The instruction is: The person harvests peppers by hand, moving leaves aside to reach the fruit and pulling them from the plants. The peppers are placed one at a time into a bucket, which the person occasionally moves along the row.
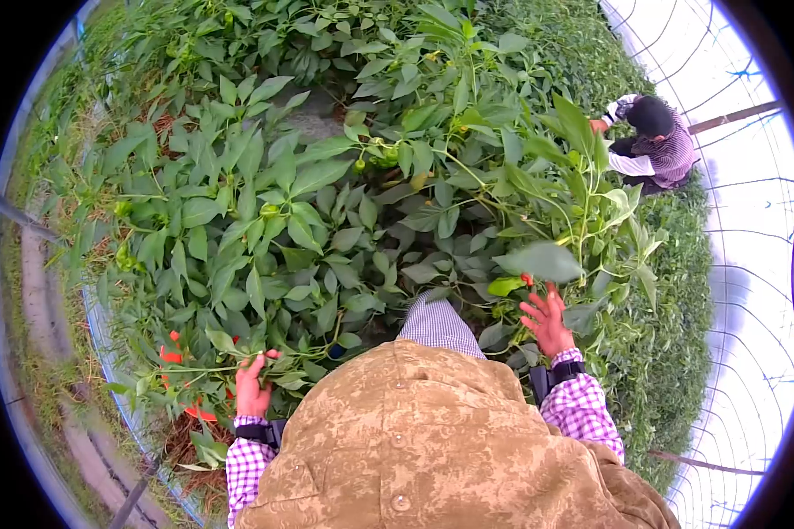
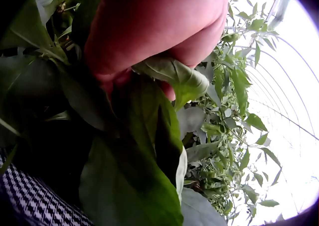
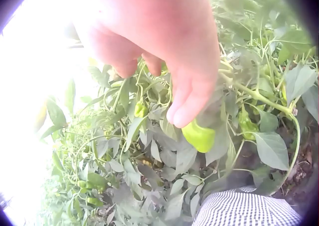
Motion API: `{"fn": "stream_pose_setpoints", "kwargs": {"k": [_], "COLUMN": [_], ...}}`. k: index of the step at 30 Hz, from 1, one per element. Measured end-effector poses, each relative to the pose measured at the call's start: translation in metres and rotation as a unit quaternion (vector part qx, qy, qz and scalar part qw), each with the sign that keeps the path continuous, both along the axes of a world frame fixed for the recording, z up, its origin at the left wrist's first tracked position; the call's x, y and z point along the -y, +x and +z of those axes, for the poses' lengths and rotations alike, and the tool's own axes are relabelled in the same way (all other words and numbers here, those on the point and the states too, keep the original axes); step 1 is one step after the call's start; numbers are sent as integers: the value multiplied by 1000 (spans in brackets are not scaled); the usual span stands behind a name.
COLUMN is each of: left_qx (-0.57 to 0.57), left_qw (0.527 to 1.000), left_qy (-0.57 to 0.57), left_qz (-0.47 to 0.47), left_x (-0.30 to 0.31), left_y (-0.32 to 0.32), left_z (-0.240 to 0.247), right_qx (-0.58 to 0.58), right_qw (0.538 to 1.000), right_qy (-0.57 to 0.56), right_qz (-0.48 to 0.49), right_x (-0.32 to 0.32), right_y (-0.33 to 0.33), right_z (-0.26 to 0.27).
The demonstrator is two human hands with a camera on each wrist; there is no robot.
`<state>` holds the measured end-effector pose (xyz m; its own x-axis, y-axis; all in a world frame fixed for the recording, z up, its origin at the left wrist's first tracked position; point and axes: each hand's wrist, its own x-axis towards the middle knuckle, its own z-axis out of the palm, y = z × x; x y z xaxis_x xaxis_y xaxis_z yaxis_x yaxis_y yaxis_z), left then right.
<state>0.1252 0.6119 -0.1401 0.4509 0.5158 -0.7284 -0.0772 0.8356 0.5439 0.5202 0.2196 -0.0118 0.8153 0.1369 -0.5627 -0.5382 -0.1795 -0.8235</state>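
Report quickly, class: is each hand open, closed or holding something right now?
Left hand: among the leaves; whether it grips any cannot be told.
Right hand: open, fingers spread, near a green pepper.

Pepper plants beneath a ribbed cover suggest a greenhouse.

Head view high, facing forward-down; wrist views close among green leafy plants, right sharing head's glossy yellow-green pepper.
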Motion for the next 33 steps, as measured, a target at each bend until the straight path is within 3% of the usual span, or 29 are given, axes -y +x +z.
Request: {"fn": "stream_pose_setpoints", "kwargs": {"k": [10, 13, 17, 29, 33], "left_qx": [-18, -30, -62, -86, -73], "left_qw": [998, 996, 995, 996, 997], "left_qy": [-2, -12, -6, -11, 19], "left_qz": [64, 79, 73, -7, -35], "left_x": [8, 9, 8, -3, -4], "left_y": [3, 9, 17, 13, 11], "left_z": [0, 3, 11, 20, 12], "right_qx": [6, 29, 40, 1, 22], "right_qw": [997, 992, 986, 994, 973], "right_qy": [-77, -103, -118, -106, -180], "right_qz": [27, 73, 110, 39, 146], "right_x": [-14, -33, -46, -45, -53], "right_y": [44, 59, 76, 61, 40], "right_z": [-15, -4, -6, 18, 23]}}
